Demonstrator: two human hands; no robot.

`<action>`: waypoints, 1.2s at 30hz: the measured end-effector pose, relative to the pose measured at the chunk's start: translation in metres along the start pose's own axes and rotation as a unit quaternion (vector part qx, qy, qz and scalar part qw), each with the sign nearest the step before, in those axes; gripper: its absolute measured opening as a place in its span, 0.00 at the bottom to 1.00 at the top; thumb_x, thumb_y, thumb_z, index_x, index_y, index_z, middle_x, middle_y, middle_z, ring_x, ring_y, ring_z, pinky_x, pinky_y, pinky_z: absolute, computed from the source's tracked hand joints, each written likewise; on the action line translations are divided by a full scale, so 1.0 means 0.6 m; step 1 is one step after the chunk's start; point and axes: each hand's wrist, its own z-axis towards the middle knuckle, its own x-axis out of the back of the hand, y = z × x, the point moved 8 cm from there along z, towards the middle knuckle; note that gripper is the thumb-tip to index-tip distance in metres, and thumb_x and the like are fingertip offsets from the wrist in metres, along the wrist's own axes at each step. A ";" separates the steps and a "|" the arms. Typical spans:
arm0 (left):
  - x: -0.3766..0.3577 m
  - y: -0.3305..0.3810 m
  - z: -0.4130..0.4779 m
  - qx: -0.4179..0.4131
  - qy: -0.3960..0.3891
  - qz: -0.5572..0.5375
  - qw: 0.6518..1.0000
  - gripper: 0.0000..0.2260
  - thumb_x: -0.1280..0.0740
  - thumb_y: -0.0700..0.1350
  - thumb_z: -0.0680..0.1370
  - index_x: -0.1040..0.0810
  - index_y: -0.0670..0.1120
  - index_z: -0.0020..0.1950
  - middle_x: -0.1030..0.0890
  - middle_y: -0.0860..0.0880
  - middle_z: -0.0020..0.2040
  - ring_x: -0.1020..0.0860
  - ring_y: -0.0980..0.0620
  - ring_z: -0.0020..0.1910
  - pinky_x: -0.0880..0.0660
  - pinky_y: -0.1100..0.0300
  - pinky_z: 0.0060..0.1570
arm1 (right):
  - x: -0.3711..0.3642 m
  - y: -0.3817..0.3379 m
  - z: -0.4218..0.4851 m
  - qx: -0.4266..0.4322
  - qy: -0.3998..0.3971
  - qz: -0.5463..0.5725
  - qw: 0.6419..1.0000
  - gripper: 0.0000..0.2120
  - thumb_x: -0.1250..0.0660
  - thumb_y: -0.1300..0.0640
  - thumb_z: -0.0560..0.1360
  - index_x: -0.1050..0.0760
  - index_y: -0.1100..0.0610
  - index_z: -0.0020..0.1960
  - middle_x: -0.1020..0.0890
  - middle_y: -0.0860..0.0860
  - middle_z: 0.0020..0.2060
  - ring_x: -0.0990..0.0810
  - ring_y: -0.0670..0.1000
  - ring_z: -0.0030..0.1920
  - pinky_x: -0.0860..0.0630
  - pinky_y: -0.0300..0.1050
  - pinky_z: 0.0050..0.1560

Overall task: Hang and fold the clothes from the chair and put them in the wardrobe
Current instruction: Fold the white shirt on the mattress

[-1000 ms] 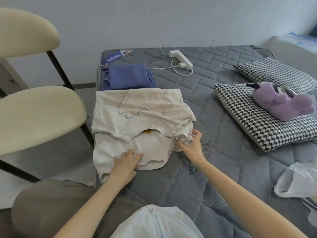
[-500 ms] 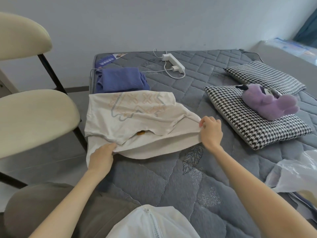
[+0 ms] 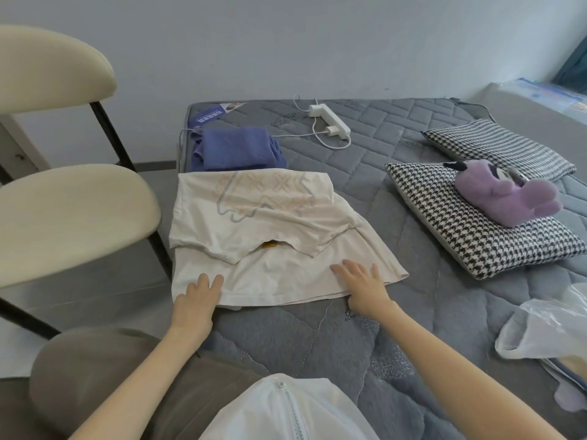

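Head view: at the bottom of the frame the person's two forearms reach up onto a grey quilted mattress [image 3: 365,185]. The left hand [image 3: 197,300] lies flat on the near left corner of a cream T-shirt [image 3: 276,277], fingers straight and close together. Its thumb is hidden, so whether it is tucked under the hem cannot be told. The right hand [image 3: 362,284] presses flat on the near hem right of centre, fingers slightly spread, gripping nothing.

The shirt lies just beyond both sets of fingertips, in the centre of the frame. Its printed upper part is folded down over the plain lower part, so the fold edge and long axis run left to right. Both hands sit about equally near it, one toward each end of the hem, which probably suits lifting the near edge up and away.

Touching the shirt's far edge lies a folded blue garment [image 3: 235,149]. A cream chair [image 3: 73,204] stands at left, its seat bare. At right are houndstooth pillows [image 3: 476,242], a purple plush toy [image 3: 505,195] and a plastic bag [image 3: 546,328]. A white power strip [image 3: 330,120] lies near the wall.
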 end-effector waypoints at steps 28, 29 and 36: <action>0.097 -0.056 0.002 0.003 -0.025 0.031 0.999 0.11 0.41 0.32 0.75 0.29 0.48 0.39 0.34 0.53 0.34 0.27 0.49 0.40 0.32 0.57 0.41 | 0.093 0.054 -0.028 -0.172 -0.059 -0.047 0.982 0.13 0.45 0.61 0.79 0.24 0.55 0.58 0.21 0.51 0.59 0.25 0.54 0.62 0.33 0.46 0.62; 0.106 -0.061 0.009 0.010 -0.008 0.037 0.999 0.12 0.41 0.32 0.74 0.31 0.49 0.39 0.34 0.53 0.34 0.27 0.49 0.40 0.34 0.58 0.38 | 0.111 0.047 -0.019 -0.155 -0.012 -0.052 0.986 0.12 0.45 0.63 0.78 0.24 0.55 0.53 0.20 0.52 0.54 0.23 0.54 0.58 0.33 0.46 0.59; 0.166 -0.117 0.088 0.057 0.040 0.025 0.997 0.10 0.41 0.37 0.76 0.24 0.43 0.53 0.21 0.43 0.53 0.22 0.41 0.52 0.30 0.56 0.45 | 0.207 0.042 0.052 -0.124 0.172 -0.037 0.976 0.11 0.45 0.65 0.77 0.24 0.57 0.48 0.20 0.54 0.47 0.25 0.59 0.52 0.37 0.51 0.51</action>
